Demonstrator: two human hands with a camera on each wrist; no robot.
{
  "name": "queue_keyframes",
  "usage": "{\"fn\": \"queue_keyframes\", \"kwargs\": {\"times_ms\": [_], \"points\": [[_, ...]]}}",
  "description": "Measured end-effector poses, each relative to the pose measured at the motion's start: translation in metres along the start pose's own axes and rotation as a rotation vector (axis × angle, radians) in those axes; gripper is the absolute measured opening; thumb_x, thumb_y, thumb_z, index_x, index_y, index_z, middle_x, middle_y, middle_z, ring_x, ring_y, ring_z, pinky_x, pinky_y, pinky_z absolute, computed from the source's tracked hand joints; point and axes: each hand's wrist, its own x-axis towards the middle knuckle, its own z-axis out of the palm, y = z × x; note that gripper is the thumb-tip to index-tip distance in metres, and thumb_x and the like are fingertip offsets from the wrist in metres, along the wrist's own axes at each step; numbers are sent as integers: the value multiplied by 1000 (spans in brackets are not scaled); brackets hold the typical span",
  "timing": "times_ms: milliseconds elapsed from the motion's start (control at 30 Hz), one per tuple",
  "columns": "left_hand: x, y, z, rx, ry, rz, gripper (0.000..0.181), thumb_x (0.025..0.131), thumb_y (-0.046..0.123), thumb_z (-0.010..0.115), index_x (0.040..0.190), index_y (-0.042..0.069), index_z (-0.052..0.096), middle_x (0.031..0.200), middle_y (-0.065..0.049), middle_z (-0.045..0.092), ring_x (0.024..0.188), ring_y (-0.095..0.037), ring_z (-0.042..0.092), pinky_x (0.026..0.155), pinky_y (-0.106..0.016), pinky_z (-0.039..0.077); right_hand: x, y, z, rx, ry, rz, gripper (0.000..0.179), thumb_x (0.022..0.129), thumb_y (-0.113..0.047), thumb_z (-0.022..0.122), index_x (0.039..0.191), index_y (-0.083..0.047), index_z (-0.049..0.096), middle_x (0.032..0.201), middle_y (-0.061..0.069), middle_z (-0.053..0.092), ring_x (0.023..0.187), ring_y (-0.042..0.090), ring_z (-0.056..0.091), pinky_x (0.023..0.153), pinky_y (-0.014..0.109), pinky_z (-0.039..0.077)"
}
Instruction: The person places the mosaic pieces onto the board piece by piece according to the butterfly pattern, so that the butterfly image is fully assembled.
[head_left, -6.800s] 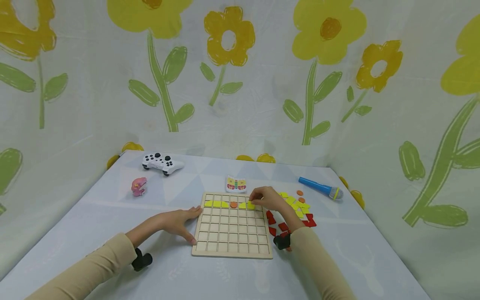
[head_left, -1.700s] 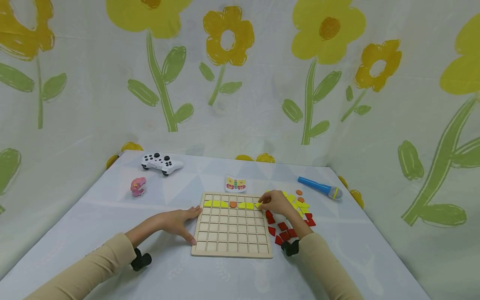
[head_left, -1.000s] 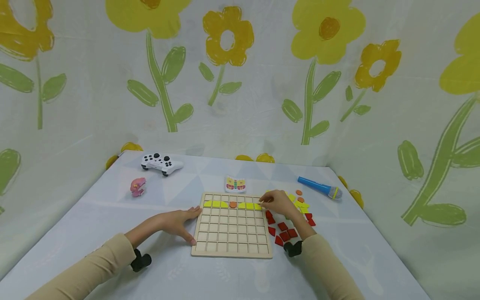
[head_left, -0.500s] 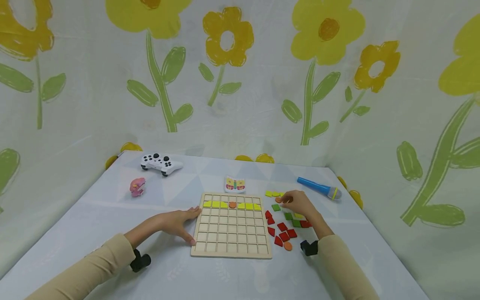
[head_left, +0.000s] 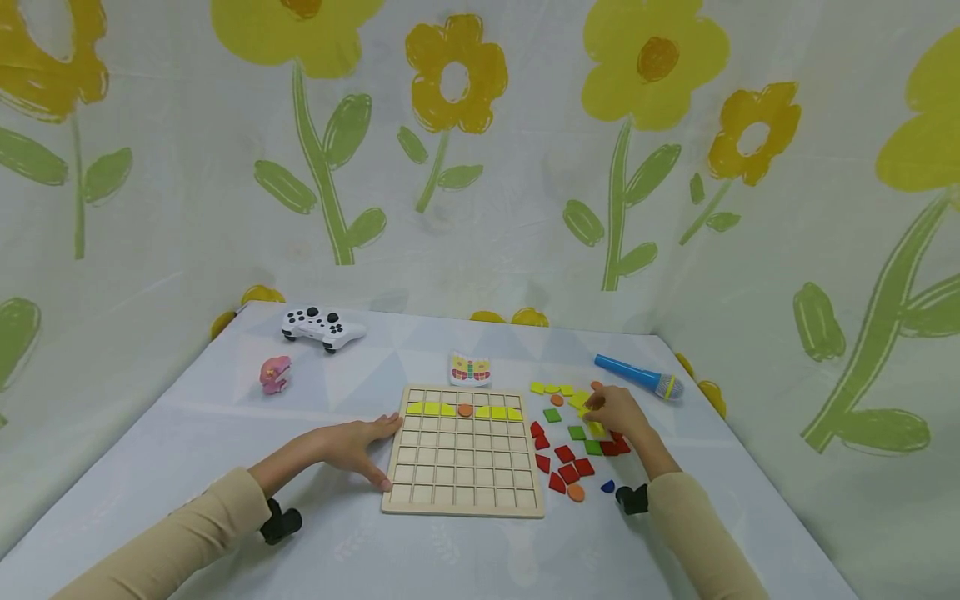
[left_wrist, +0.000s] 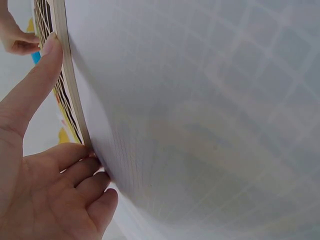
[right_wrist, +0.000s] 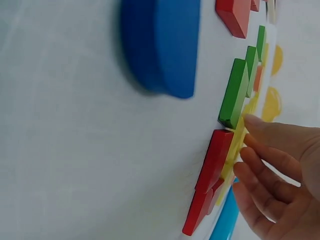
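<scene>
Nearest on the white patterned table [head_left: 465,558], a flat orange disc [head_left: 576,492] and a dark-blue half-round block [head_left: 607,486] lie off the near right corner of a pale wooden board with square cells [head_left: 463,510]. The left hand [head_left: 351,443] is spread wide against the board's left edge, thumb toward the near left corner, with no piece in it. Off the right edge lie flat red pieces [head_left: 568,472], then flat green squares [head_left: 552,415]. The only row laid is the second from the board's far edge: six flat yellow pieces [head_left: 431,408] with an orange disc in the middle cell [head_left: 465,411]. Many pieces are left loose. The right hand [head_left: 617,410], fingers bent and thumb near forefinger, is at the loose yellow pieces [head_left: 577,400]; I cannot tell whether it pinches one. Past the far edge lies a white card with a butterfly-like pattern [head_left: 470,370]; a blue microphone [head_left: 630,373] lies toward the table's far right corner, a pink toy [head_left: 275,374] and a white game controller [head_left: 322,327] toward its far left.

A second ago the right hand was at the row's right end; it has since moved to the loose pieces, and the blue block now shows.
</scene>
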Motion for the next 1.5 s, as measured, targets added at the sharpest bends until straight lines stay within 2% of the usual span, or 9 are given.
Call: {"fn": "queue_keyframes", "kwargs": {"times_ms": [200,367,567,800,1000,1333,1500], "points": [[1,-1,0,-2,0,-2,104,71,41,84,150,2,29,157,-17,21,144,-34,17,114,-51,20,-1,-1,0,18,-3,-12,21,82,-12,77,97,0,67,91,8,65,85,24,55,84,43,50],[0,-1,0,0,-1,5,104,72,41,84,150,2,29,157,-18,21,144,-35,17,114,-51,20,-1,1,0,40,32,-60,19,80,-10,78,91,-4,63,86,6,64,81,22,56,82,42,50],[-2,0,-1,3,-4,33,102,73,39,83,150,-1,28,156,-21,21,143,-38,18,114,-53,19,-3,-8,0,102,70,-94,10,84,-8,75,89,-5,66,85,5,67,80,22,59,80,41,52],[-3,1,-1,8,2,32,102,73,38,84,150,-1,29,156,-20,22,143,-38,18,113,-52,20,-6,-38,5,156,71,-172,8,86,-3,71,93,-4,70,90,6,69,84,23,63,81,38,55],[-3,1,0,6,2,35,102,73,38,84,149,-2,29,156,-20,22,143,-38,18,114,-52,20,-7,-65,17,193,68,-306,8,85,-6,73,93,-8,72,85,0,68,79,17,64,71,31,55],[0,-1,0,-5,1,15,104,72,40,84,150,0,28,157,-19,21,144,-36,17,114,-50,20,-7,-117,46,271,-18,-434,8,88,-7,70,96,-9,72,89,0,69,81,15,65,71,26,54],[-1,-3,2,-25,23,35,105,72,39,84,150,-1,27,157,-20,21,144,-38,17,114,-51,19,-6,-142,58,278,-67,-493,9,89,-7,69,97,-9,72,87,-1,68,76,11,64,68,23,52]]}}
